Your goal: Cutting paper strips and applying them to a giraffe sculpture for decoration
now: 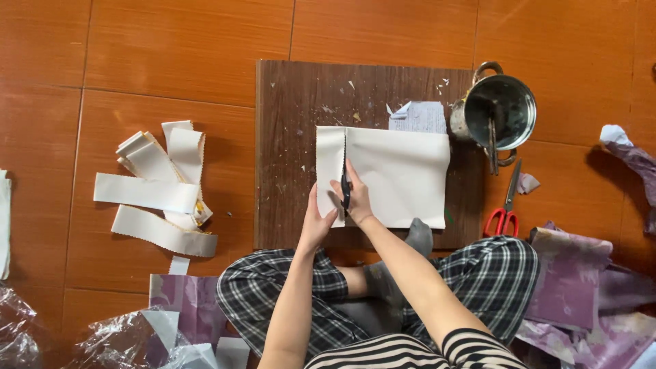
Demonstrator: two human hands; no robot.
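Wooden board [294,137] bears white sheet [403,178], right hand [354,198] cutting.

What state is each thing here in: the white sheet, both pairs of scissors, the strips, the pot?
White sheet: flat on the brown board, partly cut, a slit running up near its left edge.
Dark scissors: in the right hand, blades in the slit.
Left hand: pressing the sheet's left strip down.
Red-handled scissors: lying unused on the floor.
White strips: cut off, piled loosely.
Metal pot: upright, uncovered, contents unclear.
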